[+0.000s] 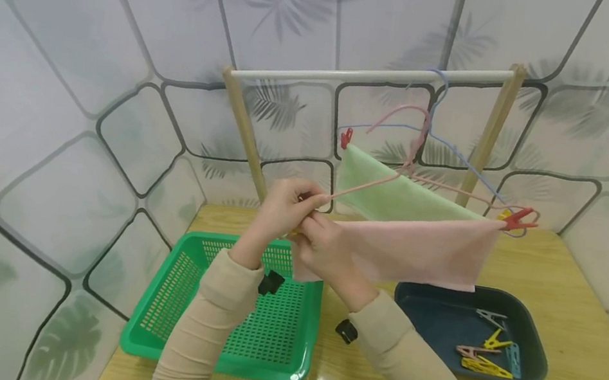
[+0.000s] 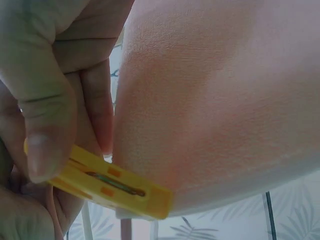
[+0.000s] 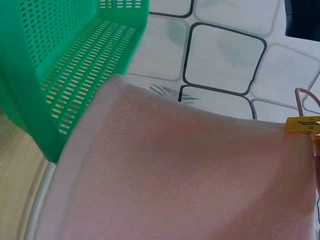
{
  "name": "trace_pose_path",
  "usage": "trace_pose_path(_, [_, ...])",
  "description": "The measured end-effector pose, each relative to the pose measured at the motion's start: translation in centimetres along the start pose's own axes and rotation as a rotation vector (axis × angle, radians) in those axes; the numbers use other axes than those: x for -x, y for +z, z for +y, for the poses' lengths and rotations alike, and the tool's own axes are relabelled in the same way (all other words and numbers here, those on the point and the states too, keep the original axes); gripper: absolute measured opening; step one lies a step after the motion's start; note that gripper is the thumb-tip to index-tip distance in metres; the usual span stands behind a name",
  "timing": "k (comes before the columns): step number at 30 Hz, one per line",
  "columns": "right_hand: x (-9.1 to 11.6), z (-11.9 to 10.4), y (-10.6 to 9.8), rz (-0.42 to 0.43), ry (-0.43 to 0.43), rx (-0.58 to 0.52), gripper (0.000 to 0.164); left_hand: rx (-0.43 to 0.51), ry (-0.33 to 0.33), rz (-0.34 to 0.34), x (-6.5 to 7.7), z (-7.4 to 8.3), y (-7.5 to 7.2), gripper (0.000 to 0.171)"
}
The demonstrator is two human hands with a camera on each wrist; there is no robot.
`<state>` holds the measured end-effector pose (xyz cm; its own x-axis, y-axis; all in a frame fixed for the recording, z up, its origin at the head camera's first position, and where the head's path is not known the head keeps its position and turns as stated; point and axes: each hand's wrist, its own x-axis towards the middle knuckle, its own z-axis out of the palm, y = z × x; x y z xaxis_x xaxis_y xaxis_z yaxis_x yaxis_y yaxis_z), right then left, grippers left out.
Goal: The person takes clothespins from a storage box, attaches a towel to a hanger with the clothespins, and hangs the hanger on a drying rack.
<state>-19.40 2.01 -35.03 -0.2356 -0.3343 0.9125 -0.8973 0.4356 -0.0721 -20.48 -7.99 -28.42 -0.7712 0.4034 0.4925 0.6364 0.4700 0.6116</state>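
Note:
My left hand (image 1: pixel 291 204) pinches the left arm of a pink hanger (image 1: pixel 366 187) in the head view. Just below it, my right hand (image 1: pixel 328 245) pinches a yellow clothespin (image 2: pixel 120 190) at the left corner of a pink cloth (image 1: pixel 418 251). In the left wrist view, the clothespin's jaws sit over that corner, with a thumb on its tail end. At the other end, a red clothespin (image 1: pixel 518 220) fastens the cloth to the hanger. The hanger's hook stands in front of the rail. The right wrist view shows mostly pink cloth (image 3: pixel 190 170).
Behind hangs a light green cloth (image 1: pixel 374 190) on a blue hanger (image 1: pixel 460 160), hooked over a white rail (image 1: pixel 355 77) between wooden posts. A green basket (image 1: pixel 149 298) stands left on the wooden table (image 1: pixel 582 333). To the right, a dark tray (image 1: pixel 427 317) holds several clothespins (image 1: pixel 490 365).

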Motion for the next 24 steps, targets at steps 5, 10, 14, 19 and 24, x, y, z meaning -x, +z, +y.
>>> trace_pose_path(5, [0.4, 0.3, -0.4, -0.130, 0.003, 0.040, 0.011, -0.004, -0.042, 0.008, -0.1, -0.1, 0.2, 0.019])
trace_pose_path(10, [1.0, 0.6, -1.5, -0.188, 0.021, 0.024, 0.020, -0.001, -0.046, 0.042, 0.0, 0.2, 0.1, 0.018])
trace_pose_path(14, [1.4, 1.1, -3.0, -0.106, 0.027, 0.012, 0.028, -0.010, -0.016, 0.067, 0.2, 0.0, -0.1, 0.017])
trace_pose_path(19, [1.1, 2.1, -5.2, 0.015, 0.030, -0.021, 0.026, -0.012, 0.017, 0.083, 0.4, -0.6, -0.2, 0.018])
trace_pose_path(24, [-0.1, 2.8, -7.4, 0.114, 0.016, 0.007, 0.022, -0.011, 0.010, 0.071, 0.6, -0.8, -0.3, 0.018])
